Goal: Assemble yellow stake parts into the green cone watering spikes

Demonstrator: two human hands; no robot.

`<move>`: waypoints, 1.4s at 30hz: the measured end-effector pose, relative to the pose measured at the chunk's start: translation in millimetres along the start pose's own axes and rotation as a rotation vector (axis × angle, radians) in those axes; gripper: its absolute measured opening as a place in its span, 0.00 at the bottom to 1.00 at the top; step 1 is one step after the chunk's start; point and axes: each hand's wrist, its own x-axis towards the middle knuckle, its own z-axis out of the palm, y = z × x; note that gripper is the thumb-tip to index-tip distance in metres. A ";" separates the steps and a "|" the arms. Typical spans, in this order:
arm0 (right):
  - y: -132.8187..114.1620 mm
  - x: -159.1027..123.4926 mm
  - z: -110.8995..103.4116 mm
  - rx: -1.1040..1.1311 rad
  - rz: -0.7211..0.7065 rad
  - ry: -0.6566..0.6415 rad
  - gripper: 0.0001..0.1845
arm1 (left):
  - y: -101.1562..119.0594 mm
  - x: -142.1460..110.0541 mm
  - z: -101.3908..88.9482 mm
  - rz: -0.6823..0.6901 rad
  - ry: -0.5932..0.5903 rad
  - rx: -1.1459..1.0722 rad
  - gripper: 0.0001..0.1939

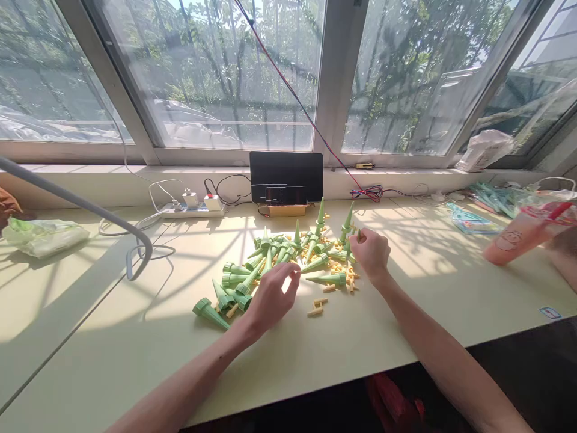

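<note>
A loose pile of green plastic cone-shaped spikes (246,282) with ribbed caps lies on the table, mixed with small yellow pegs (318,307). My left hand (274,294) is at the pile's near side, thumb and forefinger closed in a pinch. Whatever is between those fingertips is too small to make out. On the pile's right edge my right hand (373,252) is closed, pinching a green spike (359,234) that the fingers partly cover. Some spikes stand upright at the back of the pile; others lie on their sides.
Behind the pile a dark tablet (286,171) leans on a small stand. A power strip (193,209) with cables is to its left. A grey bent tube (90,204) crosses the left side. At right are a pink drink cup (518,237) and plastic bags (491,198).
</note>
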 end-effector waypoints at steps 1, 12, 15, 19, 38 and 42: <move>-0.4 0.0 0.0 -0.009 0.007 -0.007 0.13 | 0.1 0.1 0.2 0.002 0.000 0.000 0.05; -3.8 -3.0 -2.9 0.154 -0.081 0.169 0.09 | 0.2 -0.9 0.3 0.004 -0.002 -0.003 0.04; -10.6 -11.8 -4.4 0.330 -0.261 0.162 0.11 | -0.1 -0.3 0.9 0.009 -0.005 -0.004 0.05; -25.7 -31.7 -4.5 0.468 -0.524 -0.167 0.11 | 0.1 0.3 0.8 0.013 0.002 0.012 0.04; -34.4 -52.7 0.1 0.288 -0.843 -0.665 0.05 | 0.8 -1.0 1.1 0.033 0.005 0.040 0.04; -33.5 -52.8 0.7 0.290 -0.859 -0.676 0.05 | 0.2 -0.7 1.2 0.027 -0.001 0.046 0.04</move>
